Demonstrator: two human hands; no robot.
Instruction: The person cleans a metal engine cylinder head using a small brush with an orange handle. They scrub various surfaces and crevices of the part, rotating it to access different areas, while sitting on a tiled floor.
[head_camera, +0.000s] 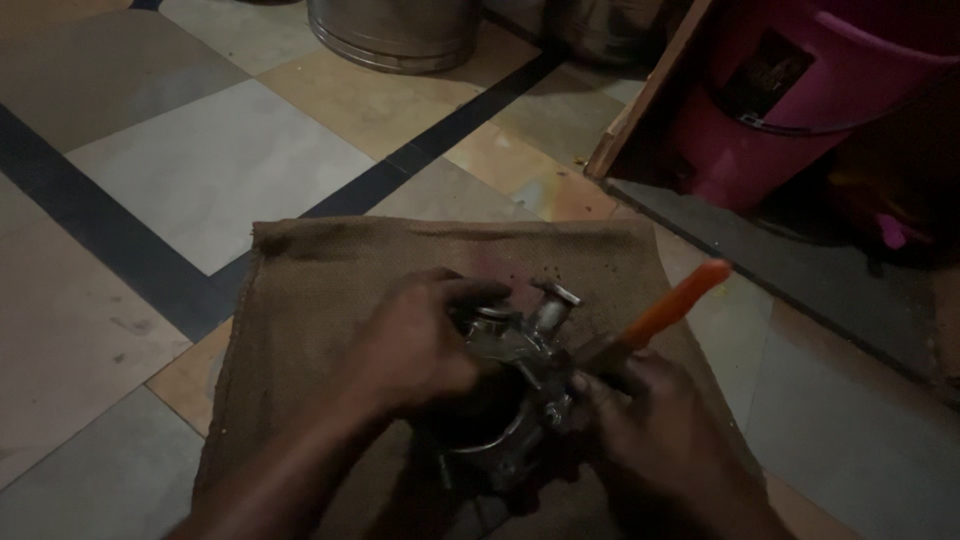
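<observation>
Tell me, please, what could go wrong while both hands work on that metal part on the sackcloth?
The orange-handled tool in the right hand could slip off the metal part and jab the left hand, which grips right beside it. The light is dim, so small pieces could get lost on the brown sackcloth or the tiled floor.

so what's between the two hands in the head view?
A metal machine part, gripped by the left hand and met by the right hand, which holds an orange-handled tool. All over a burlap cloth.
</observation>
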